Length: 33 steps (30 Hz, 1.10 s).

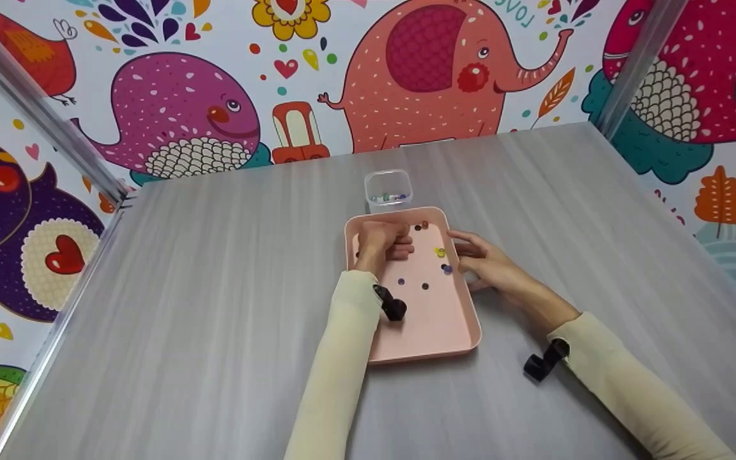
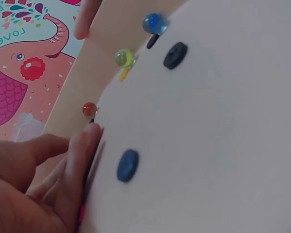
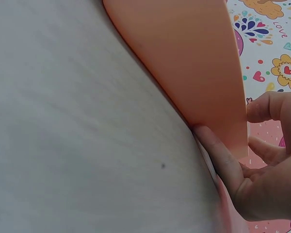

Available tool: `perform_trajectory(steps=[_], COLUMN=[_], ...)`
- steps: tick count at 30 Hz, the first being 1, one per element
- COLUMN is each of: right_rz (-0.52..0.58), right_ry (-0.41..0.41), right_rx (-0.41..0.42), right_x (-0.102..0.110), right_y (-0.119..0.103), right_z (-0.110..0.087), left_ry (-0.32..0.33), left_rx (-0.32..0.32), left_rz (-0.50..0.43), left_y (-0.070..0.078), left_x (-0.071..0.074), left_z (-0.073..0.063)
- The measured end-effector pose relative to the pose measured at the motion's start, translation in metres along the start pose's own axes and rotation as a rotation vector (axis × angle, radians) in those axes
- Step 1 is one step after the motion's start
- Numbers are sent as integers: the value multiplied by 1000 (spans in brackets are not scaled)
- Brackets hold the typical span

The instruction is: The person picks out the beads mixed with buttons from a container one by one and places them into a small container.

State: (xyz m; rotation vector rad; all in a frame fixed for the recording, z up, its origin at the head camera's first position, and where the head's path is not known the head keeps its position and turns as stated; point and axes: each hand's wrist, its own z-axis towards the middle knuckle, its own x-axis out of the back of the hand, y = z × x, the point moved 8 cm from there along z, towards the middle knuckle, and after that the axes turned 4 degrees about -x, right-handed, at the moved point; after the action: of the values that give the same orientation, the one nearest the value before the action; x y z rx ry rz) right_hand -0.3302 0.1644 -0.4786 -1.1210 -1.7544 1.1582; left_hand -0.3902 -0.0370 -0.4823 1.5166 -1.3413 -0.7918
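Observation:
A pink tray (image 1: 429,329) lies on the table with marbles and buttons scattered in it. My left hand (image 1: 384,241) is inside at its far left, fingers bent low near the tray floor; whether something is between them is hidden. Near those fingers lie a dark blue button (image 2: 128,165) and an amber marble (image 2: 89,109). Farther along are a yellow-green marble (image 2: 124,58), a blue marble (image 2: 154,23) and a black button (image 2: 175,55). At the tray's right wall, my right hand (image 1: 492,265) holds the tray, with fingertips at the rim and another digit low against the outer wall.
A clear plastic box (image 1: 388,185) with several small coloured pieces stands just behind the tray. The grey table (image 1: 214,287) meets a cartoon-printed wall (image 1: 304,70) at the back, and metal posts (image 1: 639,67) stand at the corners.

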Motion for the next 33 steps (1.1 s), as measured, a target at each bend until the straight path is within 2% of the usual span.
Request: perform_trajectory(steps=[12, 19, 26, 33], right_rz=[-14, 1, 1, -10], right_ry=[0, 2, -4, -6], right_rx=[-8, -6, -7, 15], right_x=[-1, 1, -1, -1], right_y=[1, 2, 2, 0], right_z=[-1, -1, -1, -1], left_ry=[-41, -57, -126, -82], left_rx=[28, 34, 13, 9], left_rz=[18, 41, 49, 53], left_y=[2, 7, 15, 22], left_x=[1, 4, 9, 15], left_z=[-10, -13, -16, -19])
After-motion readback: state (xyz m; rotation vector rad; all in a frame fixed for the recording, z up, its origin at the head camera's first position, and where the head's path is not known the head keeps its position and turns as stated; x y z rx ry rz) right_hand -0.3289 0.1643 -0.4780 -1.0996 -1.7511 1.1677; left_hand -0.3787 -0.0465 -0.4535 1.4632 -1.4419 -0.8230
